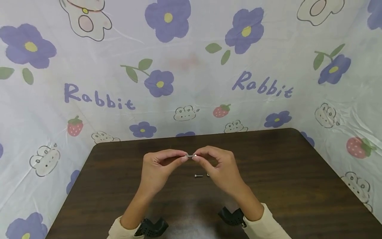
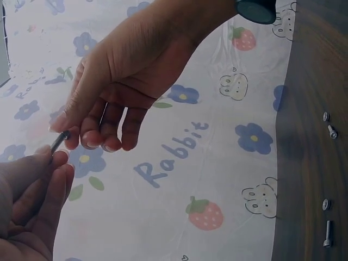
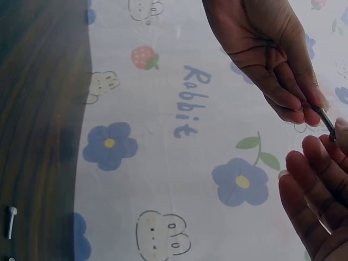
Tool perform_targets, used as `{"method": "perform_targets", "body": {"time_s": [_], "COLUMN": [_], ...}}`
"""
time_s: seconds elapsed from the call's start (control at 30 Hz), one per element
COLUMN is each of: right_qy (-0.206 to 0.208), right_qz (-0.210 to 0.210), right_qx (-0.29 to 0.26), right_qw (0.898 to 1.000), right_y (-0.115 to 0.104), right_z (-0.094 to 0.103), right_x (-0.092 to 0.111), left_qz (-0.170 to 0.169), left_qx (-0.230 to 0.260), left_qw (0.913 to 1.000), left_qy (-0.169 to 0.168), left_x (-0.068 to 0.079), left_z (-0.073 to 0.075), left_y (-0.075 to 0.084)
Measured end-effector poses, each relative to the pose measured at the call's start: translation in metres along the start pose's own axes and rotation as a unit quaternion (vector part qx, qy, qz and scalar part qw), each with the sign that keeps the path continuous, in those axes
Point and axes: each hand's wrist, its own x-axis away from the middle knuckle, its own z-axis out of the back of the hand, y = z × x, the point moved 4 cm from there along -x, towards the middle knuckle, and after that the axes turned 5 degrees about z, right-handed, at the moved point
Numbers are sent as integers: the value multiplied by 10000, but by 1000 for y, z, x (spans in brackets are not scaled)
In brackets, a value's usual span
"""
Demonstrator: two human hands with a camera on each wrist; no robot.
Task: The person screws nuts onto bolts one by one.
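My left hand [image 1: 155, 172] and right hand [image 1: 223, 171] meet fingertip to fingertip over the table. Between them is a slim metal screw [image 1: 191, 156], lying about level, one end pinched by each thumb and forefinger. From the left wrist, the screw [image 2: 57, 142] shows a darker end at the right fingertips; its other end is hidden in the left fingers. The right wrist view has the screw [image 3: 325, 120] tilted between the left hand [image 3: 272, 60] and the right hand [image 3: 321, 190]. The right hand's other fingers are loosely bent.
On the dark wooden table [image 1: 119, 199] below lie a loose screw [image 1: 198, 176] and, partly behind the right hand, another small metal piece [image 1: 208, 174]. Small metal rings [image 2: 326, 204] and a shorter screw [image 2: 332, 131] also lie there. A printed cloth [image 1: 191, 83] surrounds the table's back and sides.
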Motion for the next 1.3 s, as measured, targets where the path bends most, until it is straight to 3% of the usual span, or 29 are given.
{"method": "perform_targets", "body": {"time_s": [0.57,0.9,1.3], "right_qy": [216,123,-141], "right_qz": [124,-49,-281], "right_qx": [16,-2,-223], "right_qw": [9997,9999,9993], "right_y": [-2,-3,-2], "right_z": [3,0,-6], "right_x": [1,0,3], "left_qz": [-104,-336,-322], "left_qx": [5,104,11], "left_qw": [9999,9993,9994], "left_qy": [-29,-107,-87], "left_x": [0,-1,4], "left_z": [-3,-4,-9], "left_y": [1,2,3]}}
